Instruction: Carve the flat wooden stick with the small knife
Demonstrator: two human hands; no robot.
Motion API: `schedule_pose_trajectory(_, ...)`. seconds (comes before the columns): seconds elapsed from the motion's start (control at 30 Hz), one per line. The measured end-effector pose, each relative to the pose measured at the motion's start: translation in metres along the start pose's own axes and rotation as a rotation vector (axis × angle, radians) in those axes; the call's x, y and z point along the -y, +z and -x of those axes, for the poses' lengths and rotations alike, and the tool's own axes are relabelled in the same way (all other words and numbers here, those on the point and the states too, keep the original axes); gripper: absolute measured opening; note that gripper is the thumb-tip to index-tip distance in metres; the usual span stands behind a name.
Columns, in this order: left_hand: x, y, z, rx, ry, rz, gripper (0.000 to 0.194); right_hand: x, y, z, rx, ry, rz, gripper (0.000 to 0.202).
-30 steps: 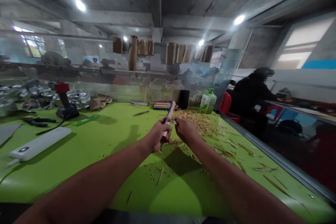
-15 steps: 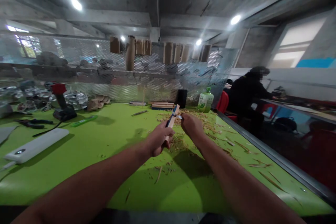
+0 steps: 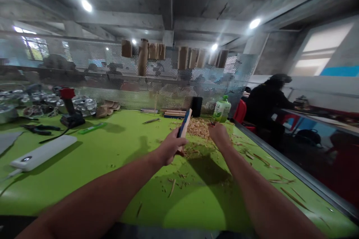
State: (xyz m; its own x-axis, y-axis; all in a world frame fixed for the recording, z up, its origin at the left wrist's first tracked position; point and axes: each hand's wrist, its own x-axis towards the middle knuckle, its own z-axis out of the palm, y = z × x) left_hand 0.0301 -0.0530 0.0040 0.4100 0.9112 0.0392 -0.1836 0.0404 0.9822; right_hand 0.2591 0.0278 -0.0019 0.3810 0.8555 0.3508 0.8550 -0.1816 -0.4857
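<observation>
My left hand (image 3: 171, 146) is wrapped round the lower end of a wooden strip (image 3: 185, 124), which has a dark blue face and a pale wood face. The strip tilts up and away from me above the table. To its right, apart from it, my right hand (image 3: 220, 134) is closed over a pile of wood shavings (image 3: 199, 128). A small blade (image 3: 212, 123) pokes out from its fingers; the rest of it is hidden in the hand.
On the green table (image 3: 103, 168) lie a white power bank-like block (image 3: 45, 153), pliers (image 3: 40, 129), a cordless drill (image 3: 70, 110) and a green cutter (image 3: 92, 128). A green bottle (image 3: 222, 109) stands behind the shavings. A person in black (image 3: 266, 101) sits at the right.
My right hand has moved right, away from the strip, taking the small blade off its upper end. My left hand still holds the strip in nearly the same place.
</observation>
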Motion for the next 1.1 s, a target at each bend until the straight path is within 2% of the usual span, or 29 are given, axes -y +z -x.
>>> schedule_pose_trajectory(0.13,0.002,0.0,-0.006,-0.088,0.039,-0.106,0.054,0.014,0.009,0.014,0.068,-0.096,-0.018,0.036)
schedule_pose_trajectory(0.3,0.006,0.001,-0.005,-0.052,0.048,-0.103,0.033,0.028,0.015,0.029,0.137,-0.276,-0.046,0.034)
schedule_pose_trajectory(0.4,0.008,0.0,-0.007,-0.028,0.05,-0.06,0.025,0.034,0.018,0.036,0.168,-0.327,-0.014,0.034)
schedule_pose_trajectory(0.47,0.009,-0.001,-0.009,-0.01,0.017,-0.007,0.025,0.035,0.019,0.038,0.176,-0.349,0.018,0.033)
schedule_pose_trajectory(0.63,0.008,-0.003,-0.01,-0.01,-0.034,0.081,0.045,0.035,0.02,0.04,0.156,-0.42,0.085,0.03)
schedule_pose_trajectory(0.8,0.005,-0.003,-0.009,0.0,-0.004,0.075,0.034,0.037,0.018,0.044,0.176,-0.405,0.135,0.028)
schedule_pose_trajectory(0.87,0.004,-0.004,-0.009,0.004,-0.02,0.085,0.036,0.04,0.016,0.048,0.182,-0.425,0.158,0.028)
schedule_pose_trajectory(0.97,0.005,-0.004,-0.012,-0.04,-0.056,0.081,0.039,0.047,0.011,0.055,0.178,-0.48,0.216,0.029)
schedule_pose_trajectory(1.1,0.008,-0.002,-0.015,-0.119,-0.049,0.008,0.029,0.056,0.008,0.064,0.181,-0.488,0.289,0.03)
